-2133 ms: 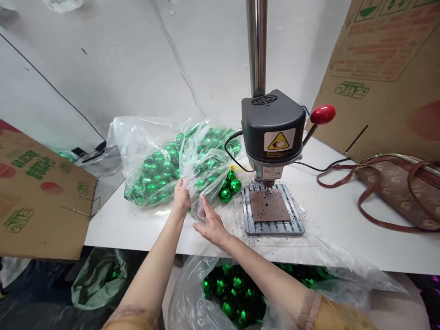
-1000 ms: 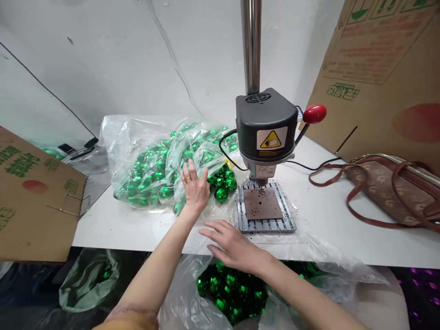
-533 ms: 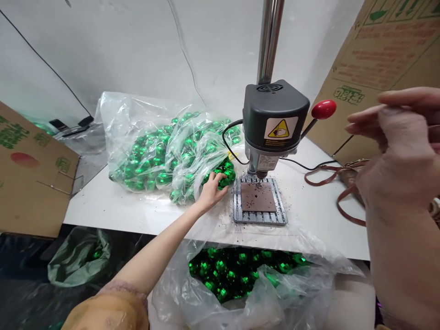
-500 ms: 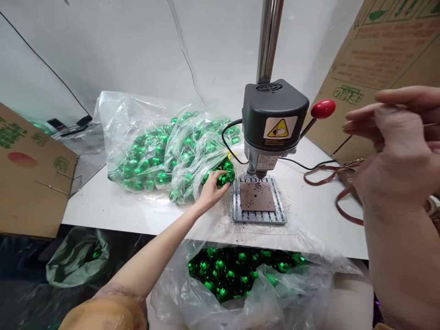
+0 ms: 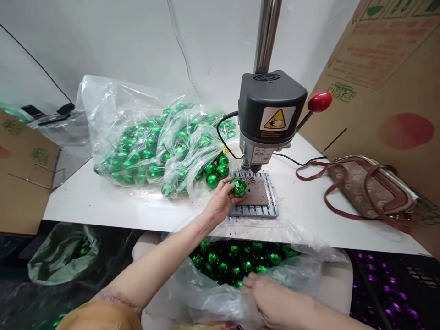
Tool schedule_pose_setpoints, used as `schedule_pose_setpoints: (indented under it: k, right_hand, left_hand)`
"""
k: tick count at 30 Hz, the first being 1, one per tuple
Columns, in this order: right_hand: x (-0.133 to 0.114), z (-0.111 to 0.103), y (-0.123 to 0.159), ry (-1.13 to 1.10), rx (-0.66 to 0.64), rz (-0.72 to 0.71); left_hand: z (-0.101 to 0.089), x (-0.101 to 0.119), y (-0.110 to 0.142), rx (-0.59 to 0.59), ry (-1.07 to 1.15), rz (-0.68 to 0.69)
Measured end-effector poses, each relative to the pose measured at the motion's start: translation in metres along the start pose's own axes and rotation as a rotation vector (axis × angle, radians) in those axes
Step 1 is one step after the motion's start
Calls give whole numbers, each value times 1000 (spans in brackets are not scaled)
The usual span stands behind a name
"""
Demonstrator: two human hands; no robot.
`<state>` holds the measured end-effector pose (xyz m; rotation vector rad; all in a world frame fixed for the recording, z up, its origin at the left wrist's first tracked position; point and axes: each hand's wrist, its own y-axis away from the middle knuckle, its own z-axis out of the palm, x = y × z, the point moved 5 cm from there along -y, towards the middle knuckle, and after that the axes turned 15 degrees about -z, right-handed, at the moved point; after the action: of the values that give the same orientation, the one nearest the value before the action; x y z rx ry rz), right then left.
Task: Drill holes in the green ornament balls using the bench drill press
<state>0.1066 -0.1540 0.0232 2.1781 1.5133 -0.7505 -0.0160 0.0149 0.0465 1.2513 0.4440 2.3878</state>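
A shiny green faceted ball [image 5: 239,187] is pinched in the fingers of my left hand [image 5: 222,200], over the left part of a brown board [image 5: 258,195] on the drill press base. The drill press [image 5: 273,107] stands above it, its chuck [image 5: 255,168] just behind the ball. My right hand [image 5: 263,293] is low, at the near edge of an open clear bag [image 5: 302,270] holding many green balls [image 5: 237,259]. Motion blurs its fingers, so their grip cannot be made out.
Left of the press lies a large clear bag [image 5: 103,110] of green balls, its mouth toward the base. A brown handbag [image 5: 364,188] lies at right against a cardboard box [image 5: 378,82]. Another box [image 5: 27,183] is at left. Dark shavings dot the base.
My left hand has drawn a green ball out of the bag's mouth and moved right over the board. My right hand has dropped from the upper right to the lower bag. The view has shifted slightly.
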Motion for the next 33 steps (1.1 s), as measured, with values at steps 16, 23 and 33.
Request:
schedule_pose_setpoints:
  k: [16,23,33]
  right_hand:
    - [23,-332,41,70,1688,-239]
    - [29,-348,10,95,1627,-215]
    - [42,-345,-7,-7,1577,-201]
  left_hand:
    - [2,-12,-21,-71,-79,137]
    - [3,-7,-36,5,-252,286]
    - [3,-6,-50,-26,-433,408]
